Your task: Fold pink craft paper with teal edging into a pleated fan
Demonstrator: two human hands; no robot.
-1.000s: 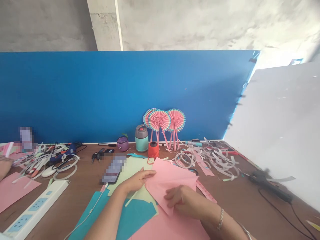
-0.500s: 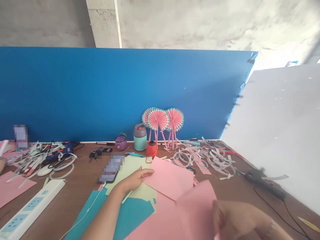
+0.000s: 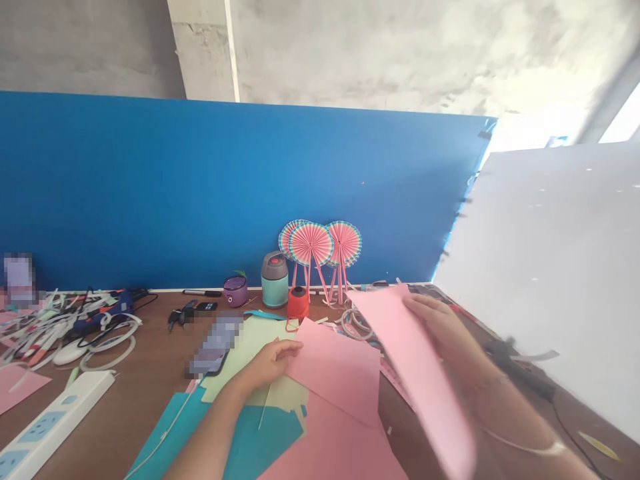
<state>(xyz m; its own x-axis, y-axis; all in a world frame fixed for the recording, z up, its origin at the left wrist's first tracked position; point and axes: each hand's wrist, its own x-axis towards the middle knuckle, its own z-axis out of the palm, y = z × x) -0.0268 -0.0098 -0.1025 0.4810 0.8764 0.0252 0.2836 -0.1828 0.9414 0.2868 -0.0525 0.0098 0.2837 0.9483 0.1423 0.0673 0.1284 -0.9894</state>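
On the phone (image 3: 207,357), left of the red spool (image 3: 299,305) and nearer the person, the screen is blurred into blocks, so its writing cannot be read. The flask (image 3: 275,292), just left of the spool and behind it, shows a red button on its lid but no lettering clear enough to read.

Further left of the spool stand a purple cup (image 3: 235,291) and a heap of pale strips (image 3: 37,337); well apart, left and nearer the person, lies a white power strip (image 3: 55,427). Three pleated fans (image 3: 311,244) stand behind the spool against a blue partition (image 3: 150,193). In front of the spool, pale green paper (image 3: 220,387) overlaps teal paper (image 3: 267,437), with a flat pink sheet (image 3: 345,363) lying over a larger pink one (image 3: 335,447).

The left hand (image 3: 273,363), in front of the spool and slightly left, reaches its extended fingers to the flat sheet's edge; whether they pinch it, I cannot tell. Right of the spool, the right hand (image 3: 437,320) grips a raised, tilted pink sheet (image 3: 400,353) by its far end.

Half a second ago that hand was lower and nearer the person; now its sheet hides most of the curled strips right of the spool. The left hand has hardly moved.
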